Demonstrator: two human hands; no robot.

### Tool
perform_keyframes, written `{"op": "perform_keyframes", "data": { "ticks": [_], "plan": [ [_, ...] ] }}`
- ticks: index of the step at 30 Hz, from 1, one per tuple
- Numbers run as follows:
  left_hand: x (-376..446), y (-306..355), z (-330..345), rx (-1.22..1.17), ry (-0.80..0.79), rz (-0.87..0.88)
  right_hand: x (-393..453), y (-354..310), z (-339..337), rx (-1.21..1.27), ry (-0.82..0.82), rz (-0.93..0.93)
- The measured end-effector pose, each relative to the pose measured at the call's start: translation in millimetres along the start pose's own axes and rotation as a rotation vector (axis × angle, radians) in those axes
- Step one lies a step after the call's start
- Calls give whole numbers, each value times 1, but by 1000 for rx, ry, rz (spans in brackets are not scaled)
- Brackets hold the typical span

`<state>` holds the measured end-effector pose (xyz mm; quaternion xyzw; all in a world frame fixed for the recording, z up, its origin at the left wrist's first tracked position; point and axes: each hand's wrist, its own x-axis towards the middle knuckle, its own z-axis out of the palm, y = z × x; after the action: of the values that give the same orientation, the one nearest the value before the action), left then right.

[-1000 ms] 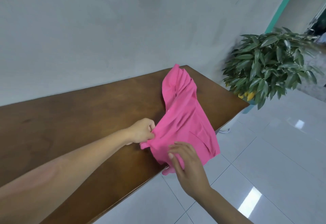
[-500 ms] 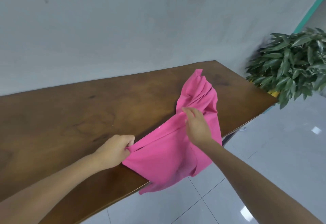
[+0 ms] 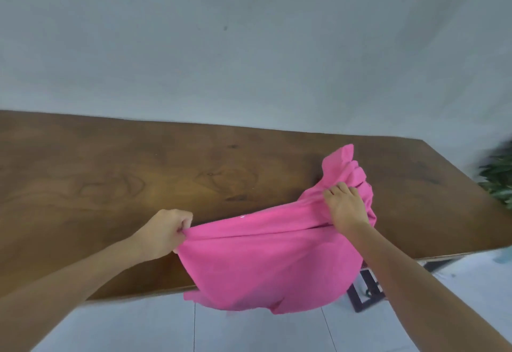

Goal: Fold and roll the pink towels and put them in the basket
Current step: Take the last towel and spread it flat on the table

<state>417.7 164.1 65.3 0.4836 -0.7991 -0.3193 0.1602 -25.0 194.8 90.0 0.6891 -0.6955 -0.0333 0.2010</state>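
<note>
A pink towel (image 3: 260, 263) lies crumpled on the right part of the wooden table (image 3: 138, 185), with its lower part hanging over the near edge. My left hand (image 3: 163, 234) is closed on the towel's left corner and holds it just above the table. My right hand (image 3: 345, 205) grips a bunched fold of the towel further right, where the cloth piles up toward the back. The upper edge is stretched between the two hands. No basket is in view.
A grey wall rises behind the table. The leaves of a green plant (image 3: 498, 180) show at the right edge. Below the table's near edge there is white tiled floor (image 3: 249, 335) and a dark frame-like thing (image 3: 365, 290) partly hidden by the towel.
The view has swung left and the table looks more level. My hands have moved apart, with the right hand sliding along the upper edge, so the towel is spread wider.
</note>
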Motion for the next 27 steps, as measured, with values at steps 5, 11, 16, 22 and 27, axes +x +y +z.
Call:
{"op": "perform_keyframes", "data": {
  "ticks": [5, 11, 16, 22, 27],
  "plan": [
    [-27, 8, 11, -64, 170, -154, -49, 1, -12, 181, 210, -132],
    [-72, 26, 39, -5, 188, -176, -130, 16, -10, 223, 289, -323],
    [-120, 29, 51, 89, 239, -165, -180, 17, -9, 218, 250, -406],
    [-186, 18, 54, 116, 299, -311, -211, -19, -18, 184, 158, -545],
    [-226, 12, 32, 209, 317, -334, -219, -52, -25, 216, 205, -506]
  ]
}}
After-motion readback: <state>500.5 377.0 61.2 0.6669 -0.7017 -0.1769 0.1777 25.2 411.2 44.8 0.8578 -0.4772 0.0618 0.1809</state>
